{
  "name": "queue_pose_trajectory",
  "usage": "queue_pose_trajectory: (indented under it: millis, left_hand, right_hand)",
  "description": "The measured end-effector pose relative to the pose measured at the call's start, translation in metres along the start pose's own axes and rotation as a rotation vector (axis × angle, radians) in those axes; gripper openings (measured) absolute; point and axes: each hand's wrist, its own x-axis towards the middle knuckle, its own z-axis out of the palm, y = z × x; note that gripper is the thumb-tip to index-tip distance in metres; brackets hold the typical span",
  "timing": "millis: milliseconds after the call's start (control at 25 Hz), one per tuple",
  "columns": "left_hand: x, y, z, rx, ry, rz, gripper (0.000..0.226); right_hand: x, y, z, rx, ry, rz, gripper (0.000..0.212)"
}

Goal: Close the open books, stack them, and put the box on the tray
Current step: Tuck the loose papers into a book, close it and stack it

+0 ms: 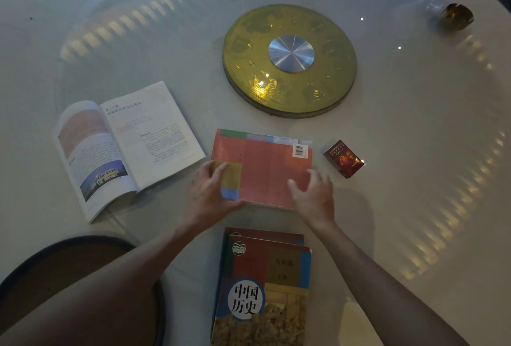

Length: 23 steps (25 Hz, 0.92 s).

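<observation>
A closed red book (265,160) lies back cover up in the middle of the table. My left hand (213,190) grips its near left corner and my right hand (312,193) grips its near right corner. To the left an open book (130,146) lies flat with its pages showing. Nearer to me two closed history books (265,287) are stacked. A small dark red box (343,158) stands just right of the red book. A dark round tray (69,257) sits at the lower left, partly hidden by my left forearm.
A round golden turntable (289,60) with a silver hub sits beyond the books in the table's middle. A small golden cup (456,17) stands at the far right. The glass tabletop (414,124) carries light reflections.
</observation>
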Motion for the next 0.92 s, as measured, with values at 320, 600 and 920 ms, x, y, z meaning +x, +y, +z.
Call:
queue_pose_trajectory:
  millis: [320, 600, 920]
  left_hand:
    - [0.024, 0.020, -0.024, -0.554, 0.013, -0.670, 0.046]
    - [0.022, 0.013, -0.038, -0.700, -0.122, -0.708, 0.012]
    - [0.017, 0.057, -0.077, -1.180, -0.082, -0.631, 0.008]
  right_hand:
    - [0.007, 0.005, -0.006, 0.364, -0.057, 0.335, 0.026]
    - [-0.004, 0.012, -0.013, 0.244, -0.152, 0.192, 0.035]
    - [-0.042, 0.001, -0.025, -0.372, -0.152, -0.493, 0.081]
